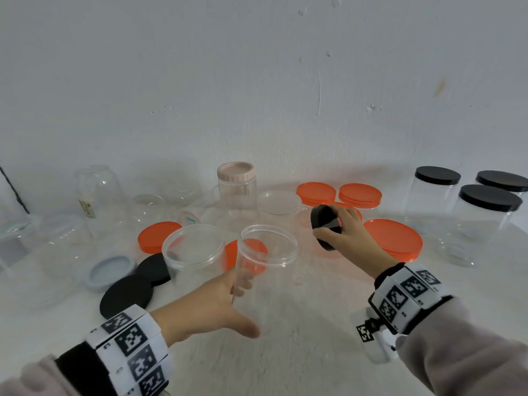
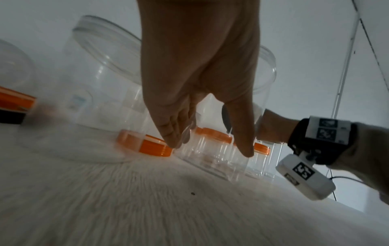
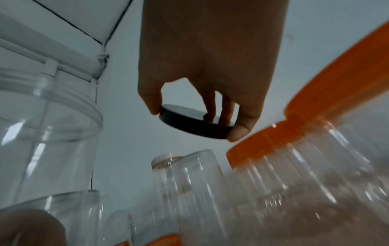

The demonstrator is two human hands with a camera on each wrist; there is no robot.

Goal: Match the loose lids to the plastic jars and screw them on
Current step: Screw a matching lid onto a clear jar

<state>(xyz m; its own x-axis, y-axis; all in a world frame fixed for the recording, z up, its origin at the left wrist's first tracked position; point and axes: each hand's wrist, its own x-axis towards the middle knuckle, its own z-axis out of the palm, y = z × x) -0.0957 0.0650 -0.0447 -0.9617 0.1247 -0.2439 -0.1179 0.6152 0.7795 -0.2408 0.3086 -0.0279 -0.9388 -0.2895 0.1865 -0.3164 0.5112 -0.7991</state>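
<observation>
An open clear plastic jar (image 1: 268, 261) stands at the table's middle. My left hand (image 1: 248, 307) grips it low down, fingers on its left side and thumb across the front. In the left wrist view the left hand (image 2: 210, 147) spans the clear jar (image 2: 214, 159), thumb and fingers on either side. My right hand (image 1: 328, 224) holds a black lid (image 1: 318, 218) on edge, in the air to the right of and above the jar's mouth. The right wrist view shows the right hand (image 3: 194, 121) pinching the black lid (image 3: 189, 123) by its rim.
A second open jar (image 1: 194, 247) stands just left. Two black lids (image 1: 128, 292), a grey-blue lid (image 1: 110, 271) and an orange lid (image 1: 158, 235) lie at the left. Orange-lidded jars (image 1: 360, 195) stand behind my right hand; black-lidded jars (image 1: 488, 212) at far right; a pink-lidded jar (image 1: 235, 184) behind.
</observation>
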